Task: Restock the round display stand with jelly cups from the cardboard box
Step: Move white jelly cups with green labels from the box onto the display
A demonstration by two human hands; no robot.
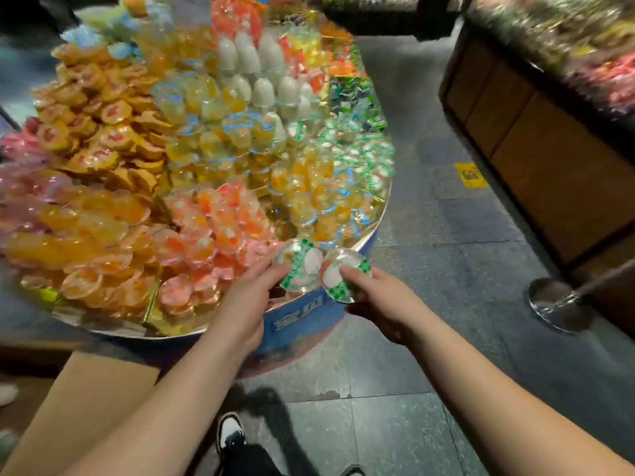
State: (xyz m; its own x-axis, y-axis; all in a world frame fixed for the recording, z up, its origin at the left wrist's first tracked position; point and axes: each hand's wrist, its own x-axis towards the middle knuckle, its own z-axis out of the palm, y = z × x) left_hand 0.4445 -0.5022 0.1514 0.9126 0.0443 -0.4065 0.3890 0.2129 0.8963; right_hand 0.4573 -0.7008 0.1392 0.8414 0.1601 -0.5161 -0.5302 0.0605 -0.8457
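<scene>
The round display stand [372, 219] fills the upper left, heaped with jelly cups in orange, pink, yellow, white and green sections. My left hand [245, 305] grips a clear jelly cup with a green-and-white lid [299, 266] at the stand's near rim. My right hand [381, 298] holds a second green-lidded jelly cup [345, 274] right beside the first, just over the rim. The two cups almost touch. A flap of the cardboard box [92, 396] shows at the lower left, partly behind my left forearm; its inside is out of view.
The stand's blue base [309, 321] stands on a grey tiled floor. A wooden counter [536, 159] with goods runs along the right. A chrome post base [553, 305] stands at the right. My shoe [230, 432] is below, near the stand.
</scene>
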